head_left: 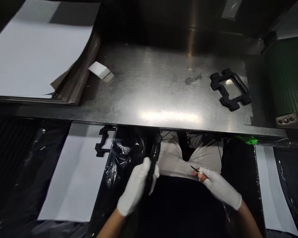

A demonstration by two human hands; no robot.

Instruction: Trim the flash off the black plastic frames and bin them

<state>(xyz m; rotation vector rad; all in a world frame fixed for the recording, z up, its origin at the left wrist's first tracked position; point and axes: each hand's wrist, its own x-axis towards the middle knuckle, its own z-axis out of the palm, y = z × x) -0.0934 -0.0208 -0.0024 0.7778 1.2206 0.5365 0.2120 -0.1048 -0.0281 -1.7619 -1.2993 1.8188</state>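
Observation:
In my gloved left hand (pixel 136 185) is a long black part (pixel 154 158), seen nearly edge-on, with the fingers wrapped around it. My right hand (pixel 213 183) wears a white glove with bare fingertips. It pinches a thin, dark, pointed tool (pixel 194 169), whose tip points up and left; its exact kind is unclear. Both hands are held apart over my lap, below the metal table's front edge. A black notched frame (pixel 230 104) lies flat at the table's right. Another black frame (pixel 103 140) rests on white paper to the left, partly under the edge.
The metal table (pixel 144 89) spans the view. On it are a large stack of white sheets (pixel 39 49) at left and a small white block (pixel 99 70). A bright green object (pixel 248 140) sits under the right edge. White paper (pixel 275 188) lies on black plastic at right.

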